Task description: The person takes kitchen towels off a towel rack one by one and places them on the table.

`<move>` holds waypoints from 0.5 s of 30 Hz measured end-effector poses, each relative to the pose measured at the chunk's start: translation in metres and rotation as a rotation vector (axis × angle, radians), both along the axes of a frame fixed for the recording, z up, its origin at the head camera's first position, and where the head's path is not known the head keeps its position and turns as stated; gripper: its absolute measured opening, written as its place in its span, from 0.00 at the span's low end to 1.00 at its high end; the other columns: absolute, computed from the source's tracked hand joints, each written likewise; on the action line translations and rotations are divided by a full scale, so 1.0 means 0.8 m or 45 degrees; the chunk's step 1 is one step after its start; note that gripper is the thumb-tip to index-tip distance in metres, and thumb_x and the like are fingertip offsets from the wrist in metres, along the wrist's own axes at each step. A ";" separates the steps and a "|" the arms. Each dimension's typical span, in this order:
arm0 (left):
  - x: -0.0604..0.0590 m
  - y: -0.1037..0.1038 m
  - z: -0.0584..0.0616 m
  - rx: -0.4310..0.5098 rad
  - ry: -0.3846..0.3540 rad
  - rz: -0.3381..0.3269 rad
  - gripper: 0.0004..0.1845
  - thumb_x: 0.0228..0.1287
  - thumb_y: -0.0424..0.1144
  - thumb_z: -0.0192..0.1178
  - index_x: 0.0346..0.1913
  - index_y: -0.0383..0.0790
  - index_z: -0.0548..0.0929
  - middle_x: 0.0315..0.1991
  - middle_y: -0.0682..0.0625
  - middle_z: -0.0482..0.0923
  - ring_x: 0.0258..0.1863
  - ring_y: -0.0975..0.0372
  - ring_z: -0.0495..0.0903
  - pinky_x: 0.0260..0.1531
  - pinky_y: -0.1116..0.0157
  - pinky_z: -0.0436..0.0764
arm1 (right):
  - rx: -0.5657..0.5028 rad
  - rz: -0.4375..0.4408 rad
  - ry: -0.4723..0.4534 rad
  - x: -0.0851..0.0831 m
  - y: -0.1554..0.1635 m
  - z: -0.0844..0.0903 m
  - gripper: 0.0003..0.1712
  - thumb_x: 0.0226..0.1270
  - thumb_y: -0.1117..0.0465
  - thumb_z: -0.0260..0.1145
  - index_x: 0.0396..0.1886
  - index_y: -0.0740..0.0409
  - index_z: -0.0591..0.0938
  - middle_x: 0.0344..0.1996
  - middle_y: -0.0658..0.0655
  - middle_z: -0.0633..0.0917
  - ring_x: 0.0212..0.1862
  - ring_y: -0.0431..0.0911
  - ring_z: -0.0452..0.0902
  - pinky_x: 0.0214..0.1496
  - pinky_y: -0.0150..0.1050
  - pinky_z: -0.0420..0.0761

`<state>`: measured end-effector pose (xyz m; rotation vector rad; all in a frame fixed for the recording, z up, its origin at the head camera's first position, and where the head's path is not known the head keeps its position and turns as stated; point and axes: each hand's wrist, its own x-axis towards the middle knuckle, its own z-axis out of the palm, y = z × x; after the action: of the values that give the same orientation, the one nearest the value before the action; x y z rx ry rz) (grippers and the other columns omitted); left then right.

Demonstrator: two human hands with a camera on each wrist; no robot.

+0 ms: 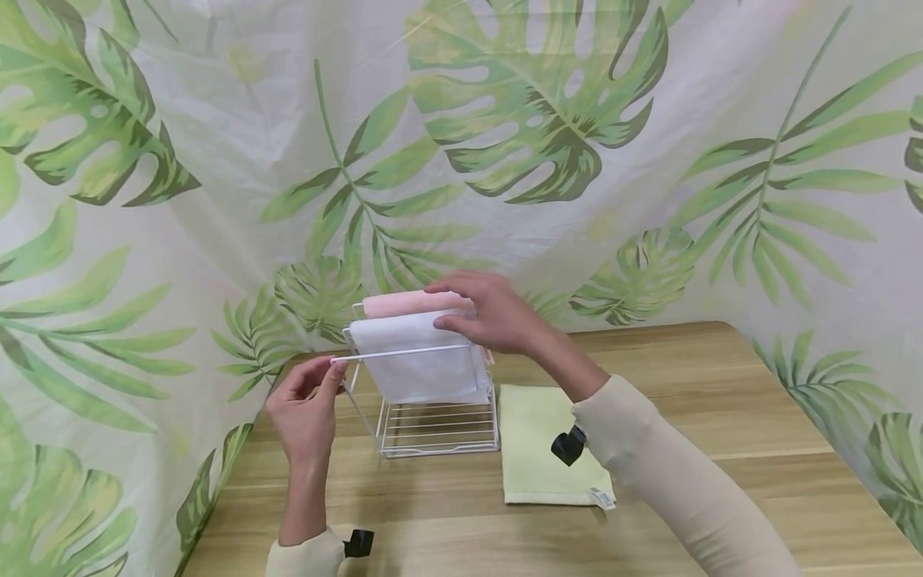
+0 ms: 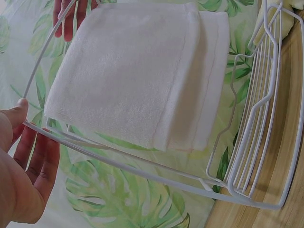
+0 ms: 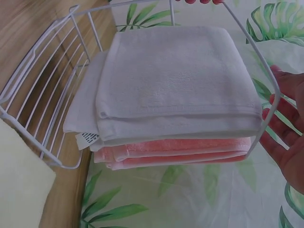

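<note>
A white wire rack (image 1: 404, 353) stands on the table with folded towels hung over its upper bars. My left hand (image 1: 306, 409) pinches the front left top corner of the rack between thumb and fingers, as the left wrist view also shows. Over the middle bar drapes a white towel (image 1: 411, 373), folded, its lower edges hanging above the rack's base. Behind it hangs a pink towel (image 1: 411, 303). My right hand (image 1: 497, 312) is at the towels' upper right end, fingers loosely extended across the top. In the right wrist view, its fingers (image 3: 280, 121) are beside the rack's upper corner.
A pale yellow towel (image 1: 534, 449) lies flat on the wooden table (image 1: 692, 449), right of the rack, with a small white label (image 1: 602, 498) at its near corner. Leaf-patterned cloth (image 1: 216, 160) hangs behind and along the table's sides. Each sleeve has a black wrist device.
</note>
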<state>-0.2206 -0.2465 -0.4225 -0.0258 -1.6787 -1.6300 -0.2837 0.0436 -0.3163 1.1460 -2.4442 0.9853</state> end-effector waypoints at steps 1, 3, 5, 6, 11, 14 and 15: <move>0.000 0.000 0.000 -0.001 -0.001 0.002 0.11 0.61 0.27 0.78 0.43 0.23 0.90 0.28 0.59 0.89 0.23 0.70 0.85 0.29 0.74 0.91 | 0.018 0.005 -0.004 -0.001 -0.003 0.001 0.26 0.73 0.55 0.75 0.67 0.57 0.85 0.66 0.56 0.87 0.73 0.54 0.79 0.79 0.55 0.79; 0.001 -0.001 0.000 0.003 -0.006 0.003 0.11 0.61 0.28 0.78 0.43 0.23 0.90 0.29 0.59 0.89 0.23 0.70 0.85 0.29 0.74 0.91 | 0.054 0.015 -0.006 -0.003 -0.008 0.003 0.26 0.73 0.55 0.76 0.67 0.57 0.85 0.66 0.56 0.87 0.73 0.54 0.79 0.79 0.55 0.79; 0.001 -0.001 0.000 0.006 -0.010 0.001 0.11 0.61 0.28 0.78 0.43 0.23 0.90 0.29 0.59 0.89 0.23 0.69 0.85 0.29 0.74 0.92 | 0.087 0.025 -0.004 -0.006 -0.012 0.003 0.26 0.72 0.55 0.76 0.67 0.57 0.85 0.65 0.56 0.87 0.73 0.54 0.79 0.79 0.54 0.79; 0.001 -0.001 0.000 0.006 -0.011 0.000 0.11 0.61 0.28 0.78 0.43 0.23 0.90 0.29 0.59 0.89 0.23 0.69 0.85 0.29 0.73 0.92 | 0.100 0.031 -0.004 -0.008 -0.014 0.003 0.26 0.72 0.56 0.76 0.67 0.57 0.85 0.65 0.56 0.87 0.72 0.54 0.79 0.79 0.54 0.79; 0.000 -0.001 0.000 0.009 -0.010 -0.007 0.12 0.61 0.28 0.78 0.42 0.23 0.90 0.29 0.59 0.89 0.23 0.69 0.85 0.29 0.74 0.91 | 0.140 0.046 -0.032 -0.015 -0.020 -0.001 0.27 0.70 0.56 0.78 0.66 0.57 0.85 0.65 0.56 0.87 0.70 0.54 0.81 0.77 0.53 0.81; 0.000 -0.002 0.000 0.017 -0.016 -0.010 0.12 0.62 0.28 0.78 0.43 0.22 0.89 0.29 0.59 0.89 0.24 0.70 0.85 0.29 0.75 0.91 | 0.158 0.047 -0.055 -0.019 -0.022 -0.001 0.28 0.70 0.56 0.78 0.67 0.56 0.85 0.65 0.55 0.87 0.67 0.53 0.84 0.74 0.51 0.84; 0.000 -0.002 0.000 0.018 -0.019 -0.008 0.12 0.62 0.28 0.78 0.43 0.22 0.89 0.29 0.59 0.89 0.24 0.70 0.85 0.29 0.75 0.91 | 0.164 0.048 -0.060 -0.019 -0.023 -0.001 0.28 0.70 0.56 0.79 0.67 0.56 0.85 0.65 0.55 0.88 0.66 0.52 0.85 0.73 0.50 0.85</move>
<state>-0.2204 -0.2482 -0.4225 -0.0118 -1.6800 -1.6508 -0.2993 0.0248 -0.3172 1.2275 -2.5652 0.8859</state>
